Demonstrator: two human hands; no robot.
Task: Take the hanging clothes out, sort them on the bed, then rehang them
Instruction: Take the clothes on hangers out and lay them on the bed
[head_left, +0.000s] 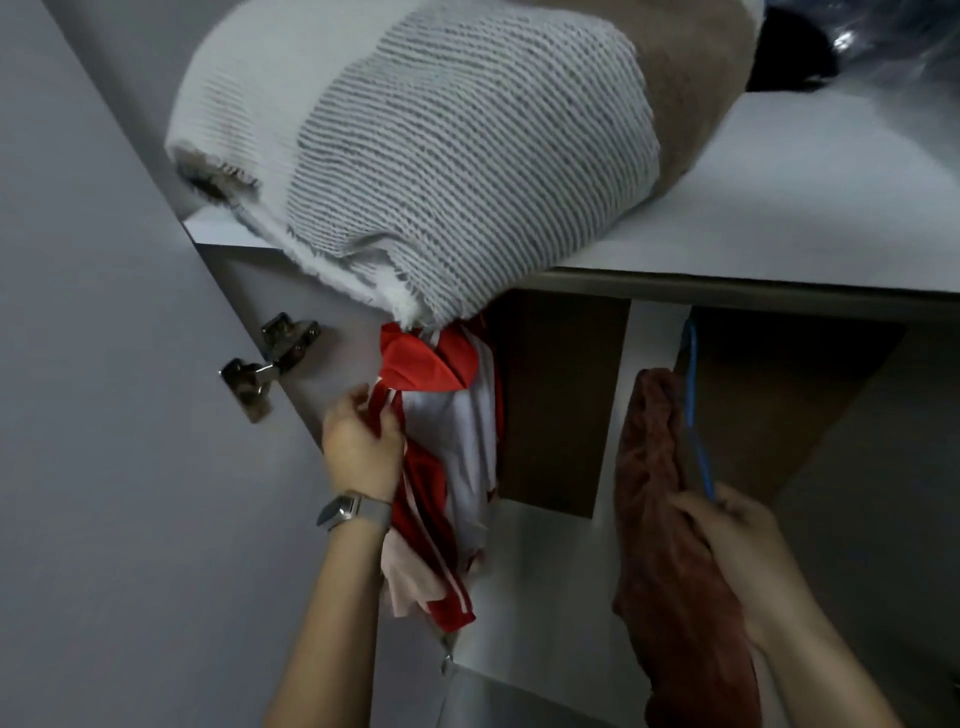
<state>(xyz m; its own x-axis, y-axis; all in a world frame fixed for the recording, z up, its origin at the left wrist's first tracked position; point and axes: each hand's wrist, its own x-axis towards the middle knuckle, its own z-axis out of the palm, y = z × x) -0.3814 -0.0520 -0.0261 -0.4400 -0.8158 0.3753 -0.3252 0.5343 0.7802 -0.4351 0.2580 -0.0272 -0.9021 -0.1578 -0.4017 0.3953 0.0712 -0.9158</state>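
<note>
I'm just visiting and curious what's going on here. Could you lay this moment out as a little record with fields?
place: open wardrobe, seen from below
left hand: gripping the red and white garment that hangs inside
right hand: holding the dark red garment and the blue hanger
wrist: a watch on the left arm
shelf above: a rolled striped blanket, overhanging the edge
door: hinge visible at left
bed: not in view
</note>
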